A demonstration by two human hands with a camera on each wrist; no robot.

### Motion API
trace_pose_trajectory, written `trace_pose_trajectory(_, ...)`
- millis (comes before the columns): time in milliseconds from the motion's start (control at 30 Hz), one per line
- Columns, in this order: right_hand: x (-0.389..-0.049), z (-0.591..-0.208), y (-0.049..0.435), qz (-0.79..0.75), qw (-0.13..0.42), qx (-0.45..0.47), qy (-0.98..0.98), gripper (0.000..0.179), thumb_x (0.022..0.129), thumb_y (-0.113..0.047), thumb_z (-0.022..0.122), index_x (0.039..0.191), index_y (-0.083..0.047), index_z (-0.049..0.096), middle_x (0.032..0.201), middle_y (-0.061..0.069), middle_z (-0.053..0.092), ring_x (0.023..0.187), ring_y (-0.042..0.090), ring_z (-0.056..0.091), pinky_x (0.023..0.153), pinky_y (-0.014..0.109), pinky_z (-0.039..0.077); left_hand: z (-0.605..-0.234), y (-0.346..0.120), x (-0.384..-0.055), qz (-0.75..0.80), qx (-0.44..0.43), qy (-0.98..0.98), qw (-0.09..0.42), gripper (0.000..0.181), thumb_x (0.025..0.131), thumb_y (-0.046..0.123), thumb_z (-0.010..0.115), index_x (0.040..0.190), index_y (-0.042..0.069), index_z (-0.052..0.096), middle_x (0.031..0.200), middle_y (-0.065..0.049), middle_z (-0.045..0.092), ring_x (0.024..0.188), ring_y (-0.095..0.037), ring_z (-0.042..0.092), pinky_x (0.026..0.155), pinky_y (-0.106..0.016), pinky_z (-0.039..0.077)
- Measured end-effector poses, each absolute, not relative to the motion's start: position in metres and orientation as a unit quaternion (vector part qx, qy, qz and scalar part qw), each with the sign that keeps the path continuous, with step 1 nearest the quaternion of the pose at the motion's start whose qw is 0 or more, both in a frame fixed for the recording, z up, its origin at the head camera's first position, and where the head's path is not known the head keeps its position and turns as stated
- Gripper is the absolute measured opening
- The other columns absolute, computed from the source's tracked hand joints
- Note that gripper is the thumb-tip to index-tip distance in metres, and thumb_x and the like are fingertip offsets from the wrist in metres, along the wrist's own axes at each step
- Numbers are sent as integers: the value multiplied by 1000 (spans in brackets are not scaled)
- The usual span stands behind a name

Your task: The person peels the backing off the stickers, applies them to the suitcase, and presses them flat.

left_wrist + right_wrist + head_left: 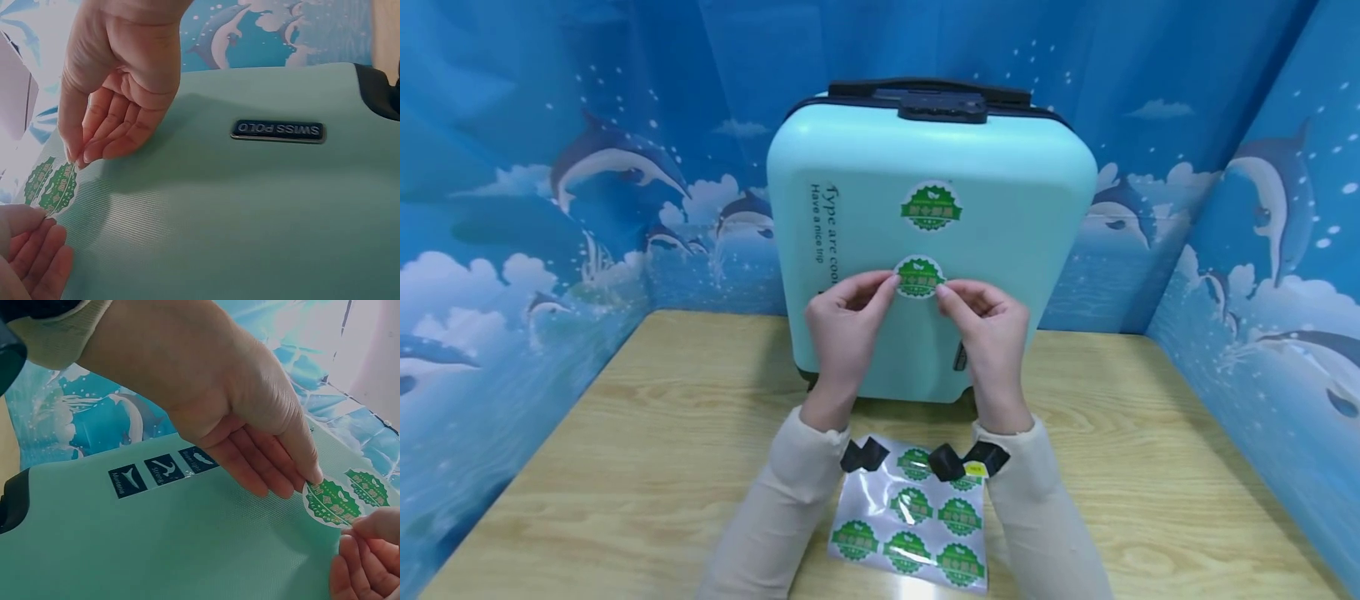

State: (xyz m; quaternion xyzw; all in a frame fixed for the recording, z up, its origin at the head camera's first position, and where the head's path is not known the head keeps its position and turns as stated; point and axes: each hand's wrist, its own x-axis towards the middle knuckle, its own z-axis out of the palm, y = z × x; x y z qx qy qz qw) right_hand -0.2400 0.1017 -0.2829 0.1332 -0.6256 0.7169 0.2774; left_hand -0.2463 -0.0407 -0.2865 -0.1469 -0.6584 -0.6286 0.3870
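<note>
A round green-and-white sticker [919, 277] is held by its two side edges in front of the mint-green suitcase [1000, 192]. My left hand [850, 325] pinches its left edge between thumb and forefinger. At the opposite edge, the thumb and forefinger of my right hand [991, 333] pinch it too. The right wrist view shows the held sticker [331, 501] close over the ribbed shell. Just above it on the suitcase is a matching sticker [931, 207], stuck flat. Below my wrists lies a shiny sheet [880, 540] with several more such stickers, partly covered by the wrist cameras.
The suitcase stands upright on a wooden table [700, 433], its black handle [928, 86] on top. A nameplate [278, 130] and dark printed squares [164, 469] mark the lower shell. Blue dolphin-print curtains [715, 125] enclose the back and sides.
</note>
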Motion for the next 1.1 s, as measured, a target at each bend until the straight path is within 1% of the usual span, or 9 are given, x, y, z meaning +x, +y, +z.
trace_pose_trajectory(233, -241, -277, 101, 723, 282, 130, -617, 20, 81, -9, 75, 87, 8, 67, 69, -3, 68, 62, 12, 63, 63, 26, 55, -281, -38, -248, -647, -140, -648, 378, 19, 82, 24, 75, 88, 6, 75, 85, -3, 73, 66, -10, 65, 56, -24, 54)
trace_pose_trajectory(467, -242, -272, 101, 725, 291, 130, -611, 21, 80, -8, 75, 87, 10, 67, 68, -3, 68, 61, 11, 64, 64, 28, 57, -276, -37, -248, -655, -135, -647, 368, 19, 81, 24, 75, 88, 6, 75, 83, -2, 73, 67, -10, 64, 57, -26, 53)
trace_pose_trajectory(767, -243, -267, 100, 733, 281, 119, -608, 22, 80, -4, 74, 90, 14, 66, 68, -3, 69, 60, 10, 64, 63, 28, 58, -272, -38, -251, -673, -125, -644, 342, 20, 81, 23, 76, 88, 5, 75, 80, -4, 73, 69, -12, 67, 62, -28, 56)
trace_pose_trajectory(1100, -243, -266, 99, 732, 283, 106, -611, 22, 80, -7, 75, 89, 12, 67, 69, -3, 69, 60, 10, 64, 62, 28, 58, -272, -38, -253, -671, -132, -641, 348, 20, 81, 23, 75, 88, 4, 75, 80, -5, 73, 69, -13, 67, 61, -28, 56)
